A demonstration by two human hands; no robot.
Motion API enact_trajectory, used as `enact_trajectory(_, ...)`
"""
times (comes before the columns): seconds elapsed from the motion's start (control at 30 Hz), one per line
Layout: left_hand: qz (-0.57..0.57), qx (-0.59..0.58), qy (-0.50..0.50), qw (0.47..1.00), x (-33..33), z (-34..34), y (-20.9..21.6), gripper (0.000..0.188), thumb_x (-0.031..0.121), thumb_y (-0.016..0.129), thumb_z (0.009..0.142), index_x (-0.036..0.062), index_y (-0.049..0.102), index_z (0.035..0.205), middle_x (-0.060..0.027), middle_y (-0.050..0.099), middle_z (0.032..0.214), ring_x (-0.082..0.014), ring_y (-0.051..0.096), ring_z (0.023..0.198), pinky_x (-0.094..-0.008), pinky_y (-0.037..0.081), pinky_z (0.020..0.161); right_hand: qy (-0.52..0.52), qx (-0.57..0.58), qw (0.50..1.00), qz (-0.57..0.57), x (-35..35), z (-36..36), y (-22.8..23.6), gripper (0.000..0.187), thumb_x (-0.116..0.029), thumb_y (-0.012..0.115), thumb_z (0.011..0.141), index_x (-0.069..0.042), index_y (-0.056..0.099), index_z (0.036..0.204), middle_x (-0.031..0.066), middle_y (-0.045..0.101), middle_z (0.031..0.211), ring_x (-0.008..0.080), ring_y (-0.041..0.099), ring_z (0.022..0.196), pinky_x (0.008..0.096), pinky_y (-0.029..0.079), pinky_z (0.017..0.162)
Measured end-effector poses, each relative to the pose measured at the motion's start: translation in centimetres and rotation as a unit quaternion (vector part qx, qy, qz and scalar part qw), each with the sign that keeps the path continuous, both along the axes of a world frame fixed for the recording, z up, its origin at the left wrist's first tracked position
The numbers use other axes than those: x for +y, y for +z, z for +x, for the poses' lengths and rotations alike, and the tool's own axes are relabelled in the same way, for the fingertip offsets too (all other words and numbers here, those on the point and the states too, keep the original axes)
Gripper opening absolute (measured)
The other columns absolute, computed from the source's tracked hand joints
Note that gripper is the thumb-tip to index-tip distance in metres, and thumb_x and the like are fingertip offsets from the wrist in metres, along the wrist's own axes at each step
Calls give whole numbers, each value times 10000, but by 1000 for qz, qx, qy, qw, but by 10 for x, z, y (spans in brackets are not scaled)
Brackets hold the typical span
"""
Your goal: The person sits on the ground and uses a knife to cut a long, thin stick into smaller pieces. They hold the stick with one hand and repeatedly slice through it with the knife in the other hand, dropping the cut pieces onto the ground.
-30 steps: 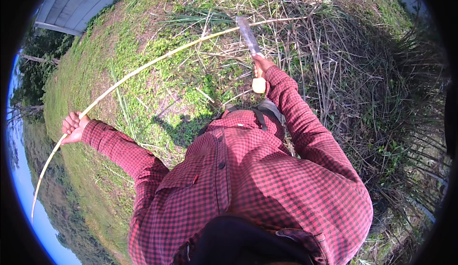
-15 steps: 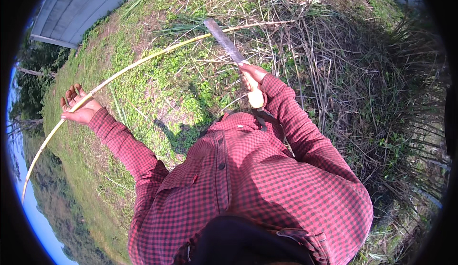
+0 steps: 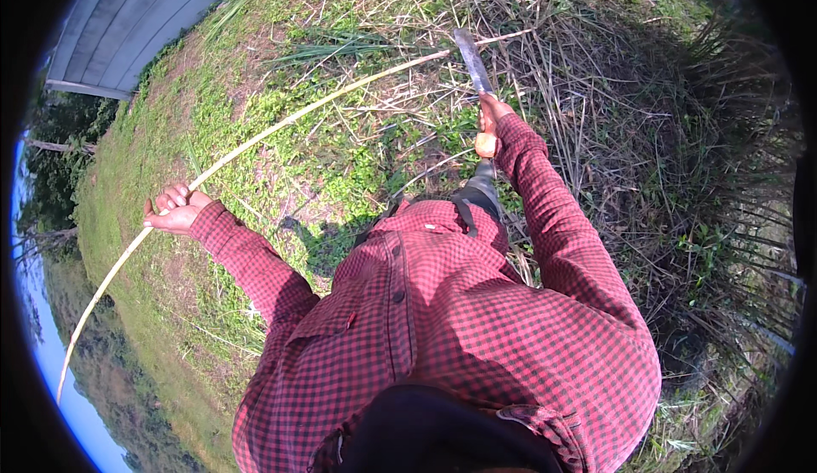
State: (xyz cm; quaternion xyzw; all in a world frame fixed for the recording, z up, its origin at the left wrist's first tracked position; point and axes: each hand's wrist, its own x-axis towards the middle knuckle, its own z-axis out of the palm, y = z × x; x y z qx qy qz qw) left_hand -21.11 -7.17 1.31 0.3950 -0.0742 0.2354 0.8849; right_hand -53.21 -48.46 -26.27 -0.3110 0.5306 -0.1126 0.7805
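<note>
A: Where does the open room end?
B: The largest thing is the sunlit, grassy green ground [image 3: 128,183]. At the upper left, a grey wall of long flat panels [image 3: 136,22] bounds it; at the right, a dark, wiry mass of brush [image 3: 749,217]. The left side is the more open one.

A: And which materials and shapes do you see?
B: The person wears a red and black checked cloth shirt [image 3: 477,303], creased at the sleeves. A long, thin, yellowish pole [image 3: 289,119], which looks curved in this view, runs from the lower left to the upper middle. A straight grey metal machete [image 3: 472,62] with a pale, rounded handle end [image 3: 486,144] crosses the line of the pole near its upper end. Whether blade and pole touch, I cannot tell.

A: How are the hands?
B: The bare left hand [image 3: 176,209] has its fingers curled about the pole; how tightly, I cannot tell. The bare right hand [image 3: 494,115] is closed on the machete's handle.

A: Does something stand in the way?
B: Long, narrow green leaves [image 3: 340,45] lie near the pole, and thin, dry, straw-coloured stems [image 3: 553,107] make a tangle around its upper tip.
</note>
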Motion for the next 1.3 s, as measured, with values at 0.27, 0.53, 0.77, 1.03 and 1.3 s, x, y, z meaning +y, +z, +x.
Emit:
enact_trajectory(0.27, -56, 107, 55, 991, 66, 32, 33, 368, 457, 353, 891, 118, 439, 775, 23, 241, 483, -106, 213, 355, -246, 182, 312, -55, -57, 997, 9, 19, 34, -20, 304, -319, 641, 735, -106, 499, 899, 54, 438, 550, 189, 440, 416, 342, 370, 386)
enact_trajectory(0.53, -35, 162, 161, 973, 74, 58, 10, 359, 412, 386, 894, 57, 423, 860, 6, 235, 491, -116, 196, 370, -265, 200, 319, 204, -132, 970, -17, 137, 49, 38, 285, -260, 644, 756, -64, 521, 921, 17, 450, 520, 132, 428, 361, 282, 346, 326)
enact_trajectory(0.77, -114, 38, 44, 992, 82, 59, 26, 387, 489, 353, 876, 123, 417, 768, 13, 274, 525, -121, 269, 422, -261, 246, 365, 88, -55, 995, 10, 94, 40, 25, 329, -340, 647, 739, -72, 515, 879, 26, 480, 541, 144, 449, 377, 305, 390, 353)
enact_trajectory(1.03, 22, 5, 74, 997, -1, 33, -7, 355, 352, 331, 919, 1, 376, 909, -129, 495, 812, -256, 543, 753, -380, 493, 729, 244, -77, 966, -20, 114, 25, 57, 343, -264, 664, 740, -48, 502, 951, 33, 466, 541, 146, 450, 394, 286, 379, 338)
enact_trajectory(1.3, 185, 77, -3, 980, -17, -2, -35, 197, 175, 456, 886, 39, 379, 1006, -184, 584, 957, -260, 596, 854, -357, 527, 684, 225, -79, 968, -79, 124, 30, 73, 346, -274, 655, 748, -50, 481, 946, 9, 457, 560, 127, 442, 380, 260, 379, 334)
